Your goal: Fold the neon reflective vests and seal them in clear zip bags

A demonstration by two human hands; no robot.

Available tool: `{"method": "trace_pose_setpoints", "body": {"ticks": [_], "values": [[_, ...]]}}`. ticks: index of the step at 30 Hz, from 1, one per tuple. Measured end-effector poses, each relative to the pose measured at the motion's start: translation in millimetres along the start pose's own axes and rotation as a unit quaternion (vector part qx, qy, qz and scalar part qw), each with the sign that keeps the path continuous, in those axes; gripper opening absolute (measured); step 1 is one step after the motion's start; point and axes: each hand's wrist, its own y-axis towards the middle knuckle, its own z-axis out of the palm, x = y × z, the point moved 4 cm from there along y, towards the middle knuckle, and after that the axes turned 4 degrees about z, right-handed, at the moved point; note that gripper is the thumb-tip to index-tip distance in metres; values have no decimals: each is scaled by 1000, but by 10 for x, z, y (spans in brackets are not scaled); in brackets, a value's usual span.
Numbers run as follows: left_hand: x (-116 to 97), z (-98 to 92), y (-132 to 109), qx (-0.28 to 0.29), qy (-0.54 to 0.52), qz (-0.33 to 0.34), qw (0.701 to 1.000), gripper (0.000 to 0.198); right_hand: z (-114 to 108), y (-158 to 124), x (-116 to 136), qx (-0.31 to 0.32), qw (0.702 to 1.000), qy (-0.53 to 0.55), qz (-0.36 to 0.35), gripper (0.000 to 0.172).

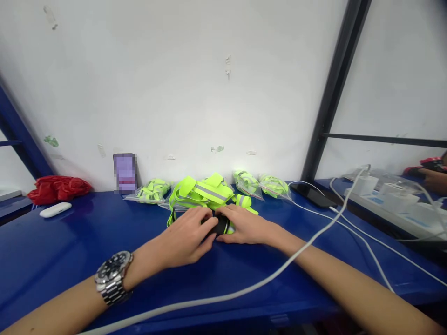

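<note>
A neon yellow reflective vest (pixel 204 191) with grey stripes lies bunched on the blue table (pixel 52 251) near the wall. My left hand (pixel 186 235), a watch on its wrist, and my right hand (pixel 242 225) meet at the vest's near edge. Both have their fingers curled and pressed on a black part of the vest (pixel 220 224) between them.
Bagged neon vests lie along the wall: one bag (pixel 152 190) on the left, two bags (pixel 260 184) on the right. A red cloth (pixel 57 187) and a white device (pixel 55 209) sit far left. White cables (pixel 335 218), a phone (pixel 312 194) and a power strip (pixel 394 204) are on the right.
</note>
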Motion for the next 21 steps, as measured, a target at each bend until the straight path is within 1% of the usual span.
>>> {"method": "trace_pose_setpoints", "body": {"ticks": [2, 4, 7, 11, 15, 21], "values": [[26, 142, -97, -16, -6, -31, 999, 38, 16, -28, 0, -4, 1000, 13, 8, 44], [133, 256, -177, -15, -34, -67, 997, 50, 32, -54, 12, -17, 999, 21, 17, 36], [273, 348, -246, -1, -68, -100, 993, 53, 64, -66, 49, -44, 998, 17, 32, 27], [315, 384, -269, 17, -87, -119, 989, 59, 103, -42, 86, -58, 997, 12, 49, 26], [314, 394, -279, 29, -115, -137, 983, 61, 118, -7, 82, -46, 998, -4, 49, 24], [323, 374, -294, 34, -149, -139, 978, 60, 149, 30, 61, -35, 998, -40, 36, 26]]}}
